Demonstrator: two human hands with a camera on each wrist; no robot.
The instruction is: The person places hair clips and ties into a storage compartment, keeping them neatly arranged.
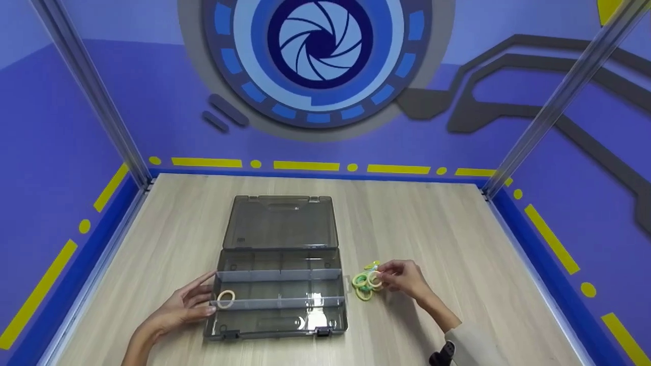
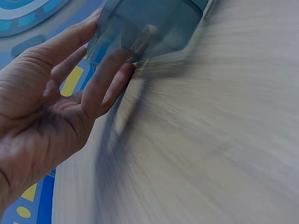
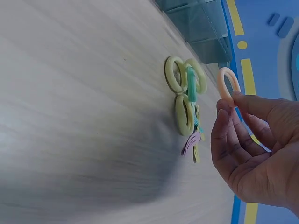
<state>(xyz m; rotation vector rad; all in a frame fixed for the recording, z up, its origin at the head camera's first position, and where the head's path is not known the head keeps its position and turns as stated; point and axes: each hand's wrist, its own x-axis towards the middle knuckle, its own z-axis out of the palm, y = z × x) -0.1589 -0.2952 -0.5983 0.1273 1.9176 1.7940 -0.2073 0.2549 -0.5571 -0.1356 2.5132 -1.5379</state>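
Observation:
On the table lies a smoky clear plastic organizer box (image 1: 274,322), its lid folded back. A cream hair tie (image 1: 232,294) leans over the front divider at the left end. My left hand (image 1: 178,308) rests against the box's left side, fingers spread and fingertips touching the wall (image 2: 154,32). My right hand (image 1: 404,278) pinches a pale peach hair tie (image 3: 221,87) between thumb and fingertips, raised beside a small pile. That pile holds several ring-shaped hair ties (image 3: 168,77) in yellow-green and green, with a purple piece (image 3: 190,142) and thin yellow bits at one end.
The open lid (image 1: 279,223) lies behind the box on the wood-grain table (image 1: 422,213). Blue and purple printed panels (image 1: 152,112) stand around the back and sides, with metal posts (image 1: 96,96) at the corners.

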